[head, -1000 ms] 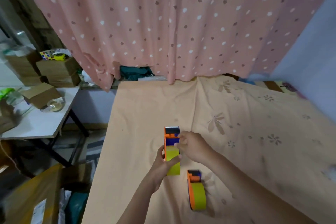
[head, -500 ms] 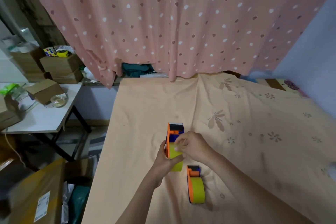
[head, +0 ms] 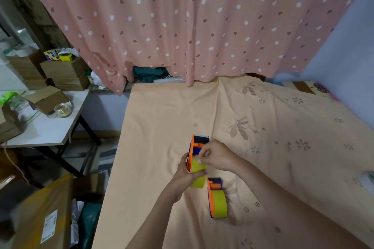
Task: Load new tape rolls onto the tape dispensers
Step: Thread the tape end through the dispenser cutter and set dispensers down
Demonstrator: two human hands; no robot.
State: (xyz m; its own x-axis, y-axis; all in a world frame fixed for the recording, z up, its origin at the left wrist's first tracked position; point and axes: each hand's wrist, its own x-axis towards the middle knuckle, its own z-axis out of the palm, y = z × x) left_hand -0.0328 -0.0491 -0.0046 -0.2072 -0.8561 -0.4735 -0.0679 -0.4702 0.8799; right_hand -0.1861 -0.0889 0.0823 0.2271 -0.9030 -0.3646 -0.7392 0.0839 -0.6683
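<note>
I hold the orange tape dispenser (head: 194, 148) above the bed (head: 162, 119): my left hand (head: 187, 176) grips it round the yellow tape roll (head: 197, 168) seated in it, while my right hand (head: 217, 155) pinches at the roll's top, probably the free end, though the tape itself is too fine to make out. The step in hand looks like threading; next I need to draw that end forward to the dark cutter at the dispenser's front. A second dispenser (head: 217, 198), roll already on, lies on the bed just beside my left wrist. No brand or writing is legible on either; a label on a brown parcel (head: 48, 222) is unreadable.
</note>
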